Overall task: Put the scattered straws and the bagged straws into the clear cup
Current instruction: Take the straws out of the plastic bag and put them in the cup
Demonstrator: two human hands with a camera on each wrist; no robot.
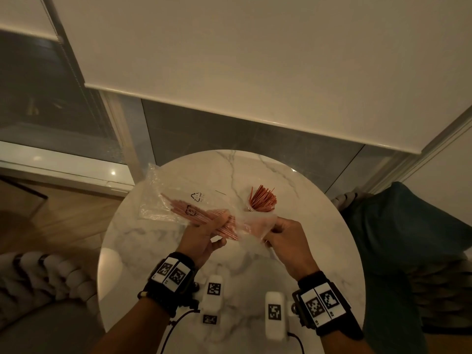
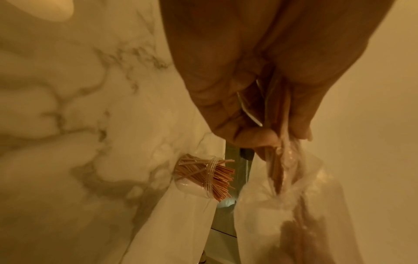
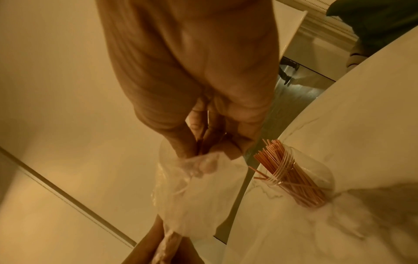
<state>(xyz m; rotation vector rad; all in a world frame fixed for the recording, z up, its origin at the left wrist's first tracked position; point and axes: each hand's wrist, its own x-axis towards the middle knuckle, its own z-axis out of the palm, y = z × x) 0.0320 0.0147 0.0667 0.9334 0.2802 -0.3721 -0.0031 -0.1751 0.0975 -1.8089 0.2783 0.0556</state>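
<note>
A clear plastic bag [image 1: 168, 198] with a bundle of thin orange straws [image 1: 186, 209] inside is held above the round marble table [image 1: 158, 241]. My left hand [image 1: 207, 232] grips the bag and the straws at their near end [image 2: 278, 157]. My right hand [image 1: 279, 235] pinches the bag's open end [image 3: 199, 164] to the right. Behind the hands stands the clear cup [image 1: 251, 206] with several orange straws [image 1: 263, 199] fanned out of it, also seen in the wrist views [image 2: 203, 178] [image 3: 294, 180].
Two white tagged blocks [image 1: 213, 292] [image 1: 274, 315] with a cable lie at the table's near edge. A dark cushion [image 1: 408, 226] is to the right, a knitted throw [image 1: 38, 274] to the left. A window blind [image 1: 255, 60] hangs behind the table.
</note>
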